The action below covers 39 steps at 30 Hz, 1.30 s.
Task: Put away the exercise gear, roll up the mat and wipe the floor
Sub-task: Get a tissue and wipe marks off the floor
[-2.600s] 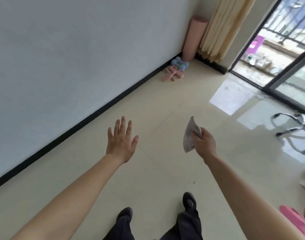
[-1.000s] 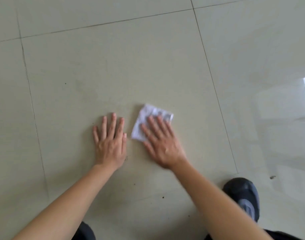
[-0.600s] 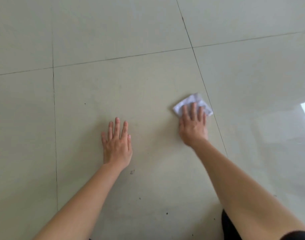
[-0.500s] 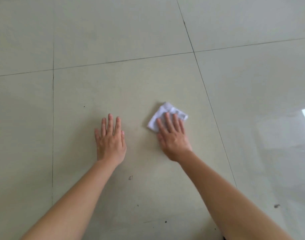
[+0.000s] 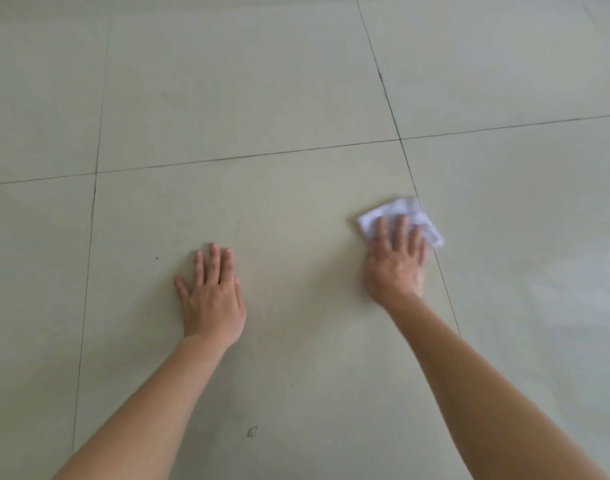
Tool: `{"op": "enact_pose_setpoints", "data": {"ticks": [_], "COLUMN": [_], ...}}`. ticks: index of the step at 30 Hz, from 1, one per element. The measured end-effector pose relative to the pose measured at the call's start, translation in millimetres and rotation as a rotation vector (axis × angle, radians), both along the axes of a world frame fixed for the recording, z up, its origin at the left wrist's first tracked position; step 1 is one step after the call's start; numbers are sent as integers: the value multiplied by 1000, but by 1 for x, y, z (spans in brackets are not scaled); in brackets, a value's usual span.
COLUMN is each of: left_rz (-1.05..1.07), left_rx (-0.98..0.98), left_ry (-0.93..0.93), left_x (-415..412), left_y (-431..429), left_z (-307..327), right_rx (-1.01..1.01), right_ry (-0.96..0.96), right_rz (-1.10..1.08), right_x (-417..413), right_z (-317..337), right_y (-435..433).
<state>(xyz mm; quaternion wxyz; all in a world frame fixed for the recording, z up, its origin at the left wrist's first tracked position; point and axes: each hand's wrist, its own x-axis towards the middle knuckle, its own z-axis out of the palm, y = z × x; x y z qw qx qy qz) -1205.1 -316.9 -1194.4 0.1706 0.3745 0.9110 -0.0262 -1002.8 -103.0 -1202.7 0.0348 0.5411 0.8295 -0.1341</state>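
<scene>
Tiled floor [image 5: 262, 98]; right hand [image 5: 397, 268] flat, pressing white cloth [image 5: 400, 216] under fingertips; left hand [image 5: 211, 296] flat

Your head camera looks steeply down at the tiled floor [image 5: 255, 98], close above your outstretched forearms.

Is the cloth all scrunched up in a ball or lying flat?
Flat. The white cloth lies spread on the floor, pressed down under the straight fingers of the right hand.
</scene>
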Motion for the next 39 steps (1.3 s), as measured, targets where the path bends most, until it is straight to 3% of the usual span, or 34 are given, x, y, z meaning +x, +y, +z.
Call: {"op": "enact_pose_setpoints", "data": {"ticks": [3, 7, 10, 14, 15, 17, 21, 26, 30, 33, 35, 37, 39], "left_rz": [-21, -26, -19, -21, -26, -28, -9, -25, -85, 197, 277, 256, 250], "left_rx": [21, 83, 109, 112, 106, 93, 43, -18, -14, -19, -112, -131, -131], "left_ry": [50, 99, 119, 136, 135, 122, 97, 47, 72, 138, 108, 55, 41], "left_x": [-2, 0, 1, 1, 1, 1, 1, -3, -26, -61, -81, -87, -86], "left_y": [-2, -6, -6, -5, -4, -5, -2, 0, -6, -27, -47, -57, -56], "left_z": [-8, -17, -21, -20, -20, -18, -13, 2, 17, 20, 14, 7, 4], "right_rx": [1, 69, 280, 31, 20, 29, 46, -58, 112, -32, -77, -95, -75], "right_ry": [52, 107, 90, -49, -67, -91, 93, 84, 7, -89, -152, -152, -111], "right_rz": [491, 826, 589, -184, -235, -37, 519, 792, 600, 104, -105, -112, 104], "right_x": [-47, -83, -79, -64, -74, -103, -152, -136, -86, -70, -93, -138, -191], "right_z": [0, -6, -11, 5, 6, -3, -4, 13, 1, 15, 20, 16, 7], "right_y": [-16, 32, 113, 164, 158, 126, 25, 4, 65, 79, 68, 46, 13]}}
